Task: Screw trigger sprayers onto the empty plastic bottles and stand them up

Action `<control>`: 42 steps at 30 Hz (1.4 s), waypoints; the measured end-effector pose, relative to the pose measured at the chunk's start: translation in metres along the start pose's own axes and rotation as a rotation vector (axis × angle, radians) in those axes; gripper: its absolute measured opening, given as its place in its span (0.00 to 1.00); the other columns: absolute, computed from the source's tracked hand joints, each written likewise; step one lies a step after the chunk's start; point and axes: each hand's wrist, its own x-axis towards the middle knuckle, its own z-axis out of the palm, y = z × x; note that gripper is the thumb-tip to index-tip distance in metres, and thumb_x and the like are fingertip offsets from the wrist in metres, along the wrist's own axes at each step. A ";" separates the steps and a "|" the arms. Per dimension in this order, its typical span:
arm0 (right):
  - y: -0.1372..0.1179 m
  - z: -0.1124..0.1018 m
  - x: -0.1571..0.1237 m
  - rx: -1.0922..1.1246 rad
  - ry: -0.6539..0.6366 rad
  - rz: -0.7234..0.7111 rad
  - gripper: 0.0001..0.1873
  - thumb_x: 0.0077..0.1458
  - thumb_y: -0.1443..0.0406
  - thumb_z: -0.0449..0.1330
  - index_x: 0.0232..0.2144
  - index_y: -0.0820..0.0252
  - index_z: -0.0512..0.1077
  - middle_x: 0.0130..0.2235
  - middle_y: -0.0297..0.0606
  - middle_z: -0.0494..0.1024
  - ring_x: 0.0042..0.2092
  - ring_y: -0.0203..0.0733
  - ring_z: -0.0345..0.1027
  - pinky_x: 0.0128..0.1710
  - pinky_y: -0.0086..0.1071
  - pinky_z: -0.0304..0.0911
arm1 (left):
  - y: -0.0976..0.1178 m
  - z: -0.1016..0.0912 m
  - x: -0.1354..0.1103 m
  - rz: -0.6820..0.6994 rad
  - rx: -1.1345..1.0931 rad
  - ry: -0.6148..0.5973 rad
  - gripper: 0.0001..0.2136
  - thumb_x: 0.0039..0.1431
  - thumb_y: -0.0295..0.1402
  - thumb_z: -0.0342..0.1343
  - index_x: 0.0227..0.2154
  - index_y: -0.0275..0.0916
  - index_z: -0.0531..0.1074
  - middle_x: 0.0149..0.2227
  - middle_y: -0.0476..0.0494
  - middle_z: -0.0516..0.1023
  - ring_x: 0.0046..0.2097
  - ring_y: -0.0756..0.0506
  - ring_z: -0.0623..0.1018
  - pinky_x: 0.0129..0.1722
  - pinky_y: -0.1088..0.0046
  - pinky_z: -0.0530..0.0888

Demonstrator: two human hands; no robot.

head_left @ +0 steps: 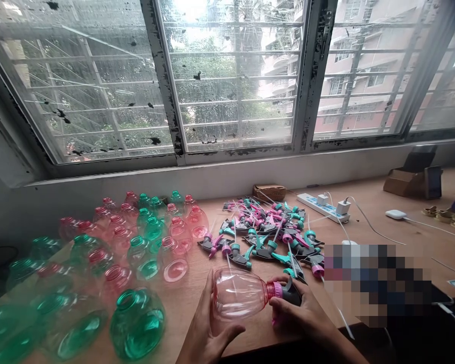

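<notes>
A clear pink spray bottle lies sideways between my hands above the table's near edge, its neck to the right. My left hand cups the bottle's base, with the thumb below it. At the neck, my right hand grips the trigger spray head, which is dark grey with a pink collar. The collar sits against the bottle's neck; whether it is tight I cannot tell. Inside the bottle a thin dip tube shows faintly. Beyond my hands lies a pile of loose spray heads in pink, teal and grey.
Several open pink and green bottles stand at left, the nearest a green bottle. A power strip with chargers and cables lies behind the pile. A cardboard box sits by the wall. A phone leans at right; a blurred patch covers the right foreground.
</notes>
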 end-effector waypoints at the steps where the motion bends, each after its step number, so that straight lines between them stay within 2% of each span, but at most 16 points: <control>1: 0.000 0.000 0.000 0.004 -0.006 0.005 0.26 0.48 0.52 0.72 0.42 0.62 0.70 0.23 0.36 0.82 0.24 0.44 0.76 0.25 0.33 0.72 | 0.000 0.000 0.000 0.000 -0.018 0.000 0.43 0.56 0.45 0.64 0.69 0.49 0.46 0.69 0.40 0.56 0.69 0.33 0.56 0.68 0.54 0.54; 4: -0.001 0.001 0.001 0.019 -0.003 0.023 0.26 0.47 0.51 0.72 0.40 0.61 0.70 0.22 0.36 0.81 0.22 0.45 0.76 0.23 0.33 0.71 | -0.003 0.002 0.002 0.005 -0.032 0.001 0.42 0.54 0.46 0.64 0.68 0.48 0.50 0.69 0.38 0.57 0.68 0.32 0.58 0.68 0.52 0.53; 9: -0.004 0.003 0.001 0.055 0.008 0.042 0.26 0.46 0.50 0.72 0.38 0.62 0.71 0.21 0.36 0.80 0.21 0.45 0.76 0.23 0.33 0.71 | -0.012 0.005 0.002 0.025 0.001 0.017 0.39 0.58 0.42 0.62 0.68 0.53 0.47 0.70 0.41 0.55 0.69 0.34 0.56 0.68 0.51 0.51; 14: -0.002 0.002 0.000 0.044 0.003 0.032 0.28 0.44 0.50 0.73 0.39 0.61 0.71 0.21 0.36 0.81 0.22 0.46 0.76 0.23 0.33 0.71 | 0.000 -0.001 0.001 -0.001 -0.019 -0.010 0.48 0.50 0.43 0.68 0.69 0.48 0.46 0.68 0.37 0.58 0.67 0.30 0.61 0.67 0.51 0.55; 17: -0.001 0.000 0.001 0.019 0.005 0.037 0.27 0.44 0.51 0.74 0.39 0.62 0.72 0.22 0.37 0.81 0.22 0.46 0.77 0.24 0.33 0.71 | 0.006 -0.004 0.002 -0.019 -0.003 -0.023 0.43 0.52 0.42 0.67 0.68 0.46 0.51 0.68 0.36 0.59 0.66 0.30 0.63 0.66 0.52 0.57; 20: -0.001 -0.001 0.001 0.035 -0.022 0.046 0.26 0.45 0.52 0.73 0.40 0.63 0.72 0.22 0.36 0.81 0.22 0.45 0.76 0.23 0.32 0.71 | 0.001 -0.002 0.002 -0.001 0.020 0.002 0.41 0.56 0.40 0.64 0.68 0.50 0.49 0.70 0.39 0.56 0.68 0.32 0.59 0.67 0.51 0.55; 24: -0.001 0.000 0.002 0.068 -0.051 0.032 0.25 0.46 0.52 0.72 0.39 0.62 0.72 0.22 0.35 0.80 0.22 0.44 0.76 0.23 0.32 0.71 | -0.004 0.001 0.000 0.019 -0.001 0.041 0.40 0.58 0.39 0.62 0.68 0.55 0.46 0.70 0.42 0.54 0.68 0.33 0.60 0.66 0.49 0.55; 27: 0.000 0.000 0.001 0.062 -0.041 0.027 0.26 0.46 0.51 0.72 0.41 0.61 0.72 0.22 0.34 0.80 0.21 0.44 0.75 0.23 0.32 0.71 | 0.003 -0.002 0.001 0.003 0.005 0.013 0.43 0.54 0.40 0.66 0.68 0.51 0.48 0.69 0.40 0.56 0.69 0.32 0.57 0.67 0.50 0.54; 30: 0.001 0.000 0.001 0.051 -0.039 0.027 0.27 0.46 0.51 0.72 0.41 0.61 0.71 0.21 0.34 0.80 0.22 0.45 0.76 0.24 0.33 0.71 | 0.007 -0.004 0.003 -0.010 -0.015 0.002 0.41 0.55 0.40 0.66 0.68 0.48 0.51 0.69 0.38 0.58 0.68 0.32 0.58 0.67 0.53 0.56; 36: -0.001 0.000 0.002 0.048 -0.048 0.021 0.25 0.48 0.52 0.71 0.40 0.61 0.70 0.21 0.35 0.80 0.22 0.44 0.76 0.24 0.33 0.72 | -0.008 0.000 0.001 0.033 -0.017 0.018 0.39 0.60 0.40 0.61 0.68 0.59 0.45 0.70 0.45 0.55 0.68 0.34 0.60 0.66 0.51 0.57; 42: 0.000 0.000 0.001 0.078 -0.042 0.036 0.26 0.46 0.53 0.72 0.41 0.61 0.70 0.21 0.35 0.80 0.22 0.44 0.76 0.24 0.33 0.71 | 0.008 -0.004 0.000 -0.004 -0.017 -0.010 0.40 0.57 0.41 0.64 0.68 0.51 0.49 0.70 0.41 0.56 0.69 0.33 0.57 0.67 0.52 0.54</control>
